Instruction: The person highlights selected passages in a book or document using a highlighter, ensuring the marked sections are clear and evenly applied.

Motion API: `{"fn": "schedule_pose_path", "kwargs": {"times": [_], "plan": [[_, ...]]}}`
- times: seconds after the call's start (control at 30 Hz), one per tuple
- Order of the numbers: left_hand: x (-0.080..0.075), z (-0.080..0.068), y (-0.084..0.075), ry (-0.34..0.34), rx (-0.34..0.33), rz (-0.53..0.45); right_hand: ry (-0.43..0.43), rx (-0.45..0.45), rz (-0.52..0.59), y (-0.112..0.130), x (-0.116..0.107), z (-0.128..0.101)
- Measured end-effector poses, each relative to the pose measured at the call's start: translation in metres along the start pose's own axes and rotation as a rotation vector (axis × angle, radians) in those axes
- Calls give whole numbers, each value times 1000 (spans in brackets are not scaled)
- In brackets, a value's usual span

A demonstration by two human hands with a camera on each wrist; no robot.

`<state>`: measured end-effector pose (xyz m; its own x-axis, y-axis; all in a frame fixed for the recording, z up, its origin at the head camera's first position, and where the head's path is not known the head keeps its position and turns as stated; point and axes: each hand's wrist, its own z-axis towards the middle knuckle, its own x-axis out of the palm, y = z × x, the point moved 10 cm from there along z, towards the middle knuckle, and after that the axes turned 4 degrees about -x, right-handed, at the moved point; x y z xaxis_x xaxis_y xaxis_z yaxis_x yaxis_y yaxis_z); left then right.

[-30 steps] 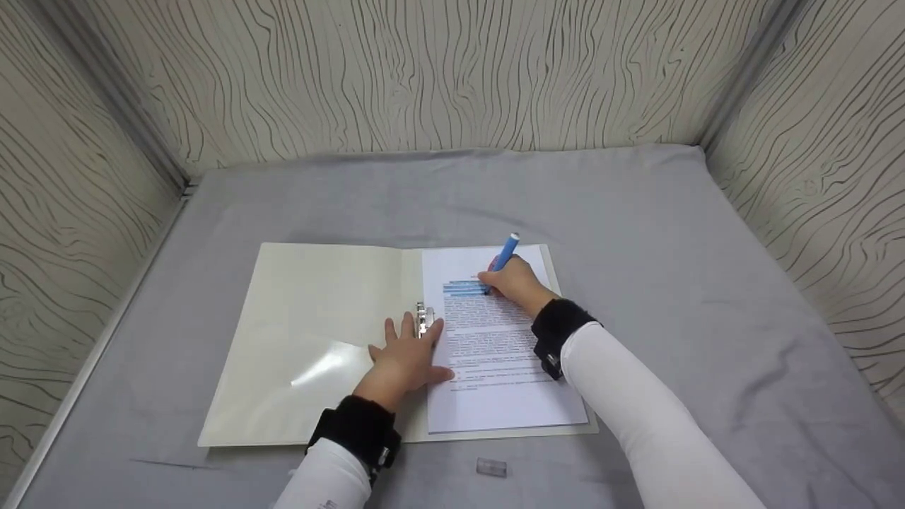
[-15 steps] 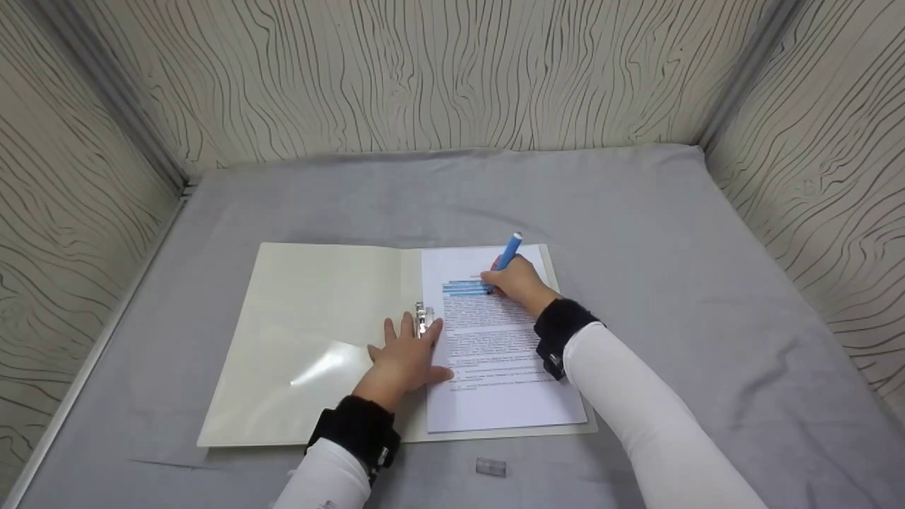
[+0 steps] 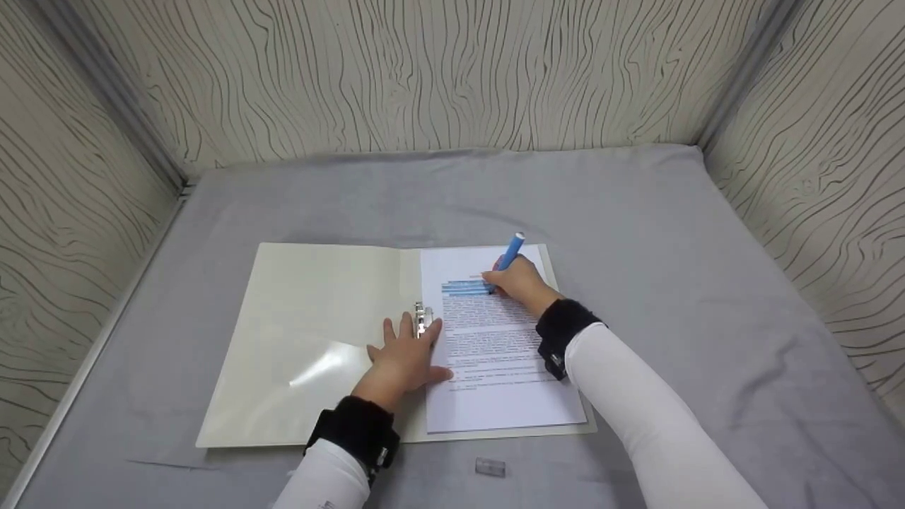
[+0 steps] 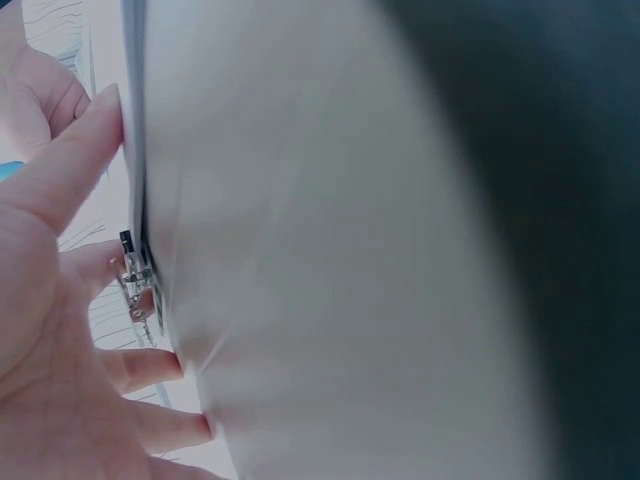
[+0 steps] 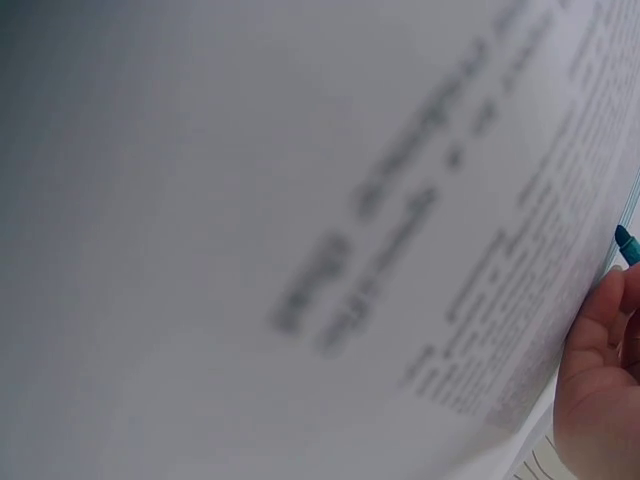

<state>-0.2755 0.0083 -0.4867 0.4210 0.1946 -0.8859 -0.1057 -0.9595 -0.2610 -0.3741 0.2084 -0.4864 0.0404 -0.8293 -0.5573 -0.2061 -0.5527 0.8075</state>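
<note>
My right hand (image 3: 522,281) pinches a blue highlighter (image 3: 512,251), its tip down on the upper text of a printed sheet (image 3: 505,410). Blue strokes (image 3: 464,288) cover several of the top lines. In the right wrist view the marker's dark teal tip (image 5: 624,238) shows beyond the fingers. With fingers spread, my left hand (image 3: 403,360) rests across the spine of an open white binder (image 3: 311,297), its thumb on the sheet's left edge. The binder's metal ring clip (image 3: 423,319) shows by its fingertips, and again as a metal clip (image 4: 135,275) in the left wrist view.
A small clear grey cap (image 3: 491,466) lies on the grey cloth (image 3: 636,212) in front of the binder. Wood-grain patterned panels (image 3: 438,78) stand at the back and both sides. A metal rail (image 3: 92,353) runs along the left edge.
The right hand and highlighter have slid slightly to the right along a text line, and the blue stroke there reaches a little further. The left hand stays in place.
</note>
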Motion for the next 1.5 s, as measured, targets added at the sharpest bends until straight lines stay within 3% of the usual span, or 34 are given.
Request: {"fn": "schedule_pose_path", "kwargs": {"times": [1.27, 1.5], "plan": [[-1, -1, 0, 0, 0, -4, -7, 16, 19, -3, -9, -3], [1, -1, 1, 12, 1, -12, 0, 53, 19, -8, -11, -5]]}}
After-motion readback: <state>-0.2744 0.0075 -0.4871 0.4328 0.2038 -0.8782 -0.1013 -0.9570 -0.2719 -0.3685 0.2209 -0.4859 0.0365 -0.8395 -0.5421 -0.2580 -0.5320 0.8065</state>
